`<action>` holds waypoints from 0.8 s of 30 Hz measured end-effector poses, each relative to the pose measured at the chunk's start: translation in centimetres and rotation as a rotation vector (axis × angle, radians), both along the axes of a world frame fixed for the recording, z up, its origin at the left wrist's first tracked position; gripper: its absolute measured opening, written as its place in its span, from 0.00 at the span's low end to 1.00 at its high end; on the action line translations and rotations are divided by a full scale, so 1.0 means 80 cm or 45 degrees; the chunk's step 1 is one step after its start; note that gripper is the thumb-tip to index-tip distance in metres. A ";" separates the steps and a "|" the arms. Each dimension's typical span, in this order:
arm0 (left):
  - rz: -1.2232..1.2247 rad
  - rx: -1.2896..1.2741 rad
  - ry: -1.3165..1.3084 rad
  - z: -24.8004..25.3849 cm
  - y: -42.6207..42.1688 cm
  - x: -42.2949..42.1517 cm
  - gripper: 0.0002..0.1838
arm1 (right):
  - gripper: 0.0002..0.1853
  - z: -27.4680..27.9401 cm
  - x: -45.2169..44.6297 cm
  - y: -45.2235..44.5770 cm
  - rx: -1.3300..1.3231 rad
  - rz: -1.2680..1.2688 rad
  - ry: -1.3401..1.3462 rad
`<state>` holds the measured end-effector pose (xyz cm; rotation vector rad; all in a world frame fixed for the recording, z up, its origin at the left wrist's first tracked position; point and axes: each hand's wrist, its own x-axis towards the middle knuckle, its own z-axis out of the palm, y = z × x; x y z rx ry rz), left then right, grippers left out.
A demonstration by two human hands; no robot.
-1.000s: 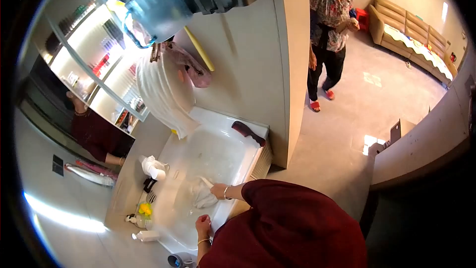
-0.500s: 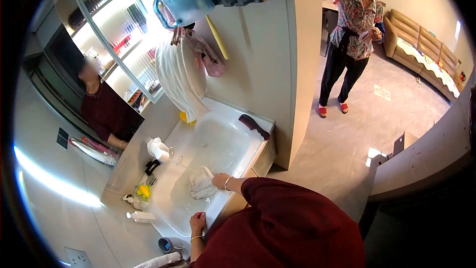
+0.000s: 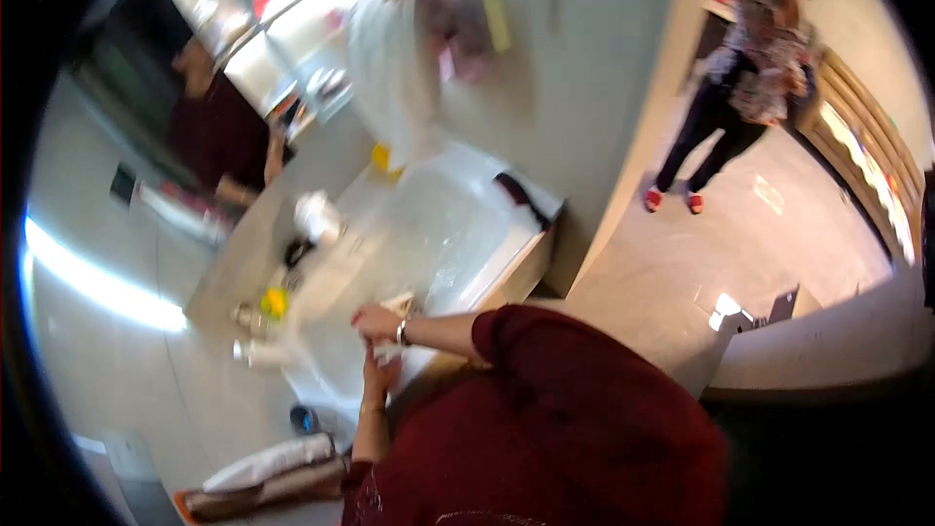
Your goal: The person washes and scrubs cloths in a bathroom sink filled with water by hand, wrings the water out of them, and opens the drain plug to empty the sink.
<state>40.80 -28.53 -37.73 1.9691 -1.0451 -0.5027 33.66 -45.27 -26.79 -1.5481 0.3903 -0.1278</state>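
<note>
Over the near side of the white sink, my right hand is raised and curled, with a silver bracelet at its wrist. Just below it is my left hand, close to or touching the right one. Both are blurred, and whether anything is between them cannot be made out. A small part of a pale cloth shows behind my right hand; the rest is hidden. A dark comb lies on the sink's far right rim.
Bottles, a yellow item and a white cup line the sink's left ledge. A dark cup stands at the near corner. A white towel hangs above. Another person stands beyond the doorway.
My right hand has left the pale cloth and come over to my left hand, which has risen. The view has shifted and tilted. The other person's arm is lowered.
</note>
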 end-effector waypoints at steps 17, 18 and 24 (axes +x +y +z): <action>0.701 -0.643 0.293 0.279 -0.121 0.017 0.17 | 0.14 0.084 -0.055 -0.123 -0.734 0.000 0.050; 0.687 -0.580 0.272 0.272 -0.130 0.017 0.17 | 0.15 0.058 -0.055 -0.141 -0.414 -0.021 0.150; 0.846 -0.188 0.750 0.183 -0.118 0.021 0.13 | 0.26 -0.116 -0.068 -0.254 -1.201 -0.154 0.681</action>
